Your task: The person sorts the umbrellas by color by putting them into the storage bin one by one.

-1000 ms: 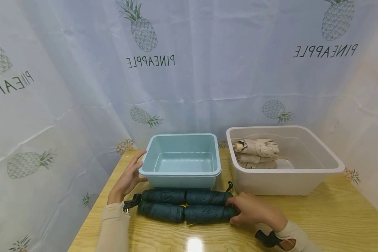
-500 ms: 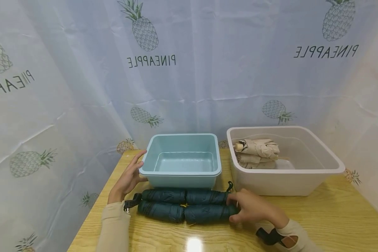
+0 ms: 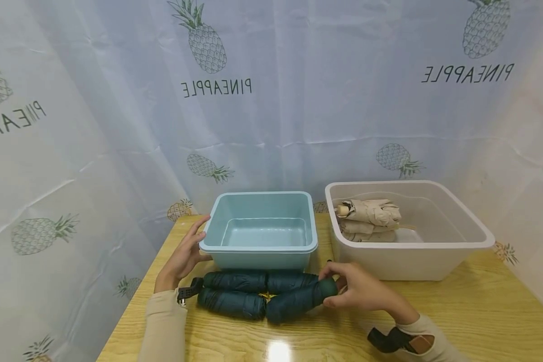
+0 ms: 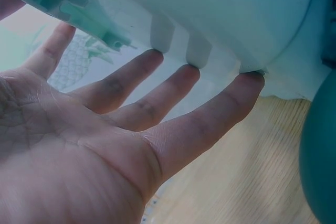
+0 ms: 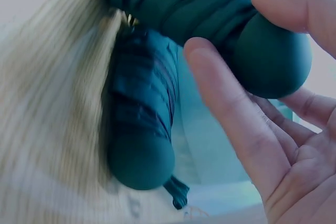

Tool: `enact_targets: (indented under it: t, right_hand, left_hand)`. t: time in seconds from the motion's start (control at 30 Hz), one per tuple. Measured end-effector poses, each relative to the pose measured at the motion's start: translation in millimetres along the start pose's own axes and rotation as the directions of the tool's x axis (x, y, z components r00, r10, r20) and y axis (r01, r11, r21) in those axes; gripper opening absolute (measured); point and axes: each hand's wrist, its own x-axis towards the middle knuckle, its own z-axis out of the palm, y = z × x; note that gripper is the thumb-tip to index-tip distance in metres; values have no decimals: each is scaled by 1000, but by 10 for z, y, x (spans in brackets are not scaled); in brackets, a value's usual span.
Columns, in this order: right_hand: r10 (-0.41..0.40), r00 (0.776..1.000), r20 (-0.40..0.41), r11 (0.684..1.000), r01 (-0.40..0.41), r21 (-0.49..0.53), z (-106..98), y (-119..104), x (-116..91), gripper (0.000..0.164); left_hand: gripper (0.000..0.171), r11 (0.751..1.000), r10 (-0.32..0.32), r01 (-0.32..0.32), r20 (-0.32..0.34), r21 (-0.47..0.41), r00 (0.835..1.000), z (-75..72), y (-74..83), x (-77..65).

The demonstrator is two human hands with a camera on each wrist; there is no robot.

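My right hand [image 3: 359, 289] pinches the rounded end of a folded dark green umbrella [image 3: 294, 304] between thumb and fingers. In the right wrist view this umbrella [image 5: 194, 9] is tilted, its round green end near my palm, and another folded umbrella [image 5: 143, 87] with a wrist strap lies beyond it. Three more folded umbrellas stay on the table: one at the front left [image 3: 231, 303], two in the row behind. My left hand [image 3: 183, 259] touches the side of a light blue tub [image 3: 258, 259] with outstretched fingertips; the left wrist view has them against its wall [image 4: 220, 3].
To the right of the blue tub stands a larger white tub [image 3: 407, 261], with beige folded umbrellas [image 3: 371, 213] at its left end. A pineapple-print curtain [image 3: 276, 125] hangs behind the wooden table [image 3: 235, 342].
The right hand has taken hold of the front right umbrella and swung its round end up and back, so it lies aslant. The left hand and tubs stay in place.
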Motion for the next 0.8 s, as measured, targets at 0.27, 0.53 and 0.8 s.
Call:
enact_targets:
  t: [0.27, 0.53, 0.8]
  right_hand:
    - [-7, 999, 40, 987, 0, 159, 65, -18, 36, 37]
    - [25, 999, 25, 956, -31, 293, 84, -27, 49, 33]
    - [16, 1000, 4, 918, -16, 397, 33, -39, 28, 33]
  left_hand:
    - [58, 1000, -2, 2, -1, 0, 1000, 7, 8, -9]
    - [58, 1000, 7, -7, 0, 1, 1000, 14, 9, 4]
    - [58, 1000, 11, -11, -4, 2, 1000, 14, -6, 9]
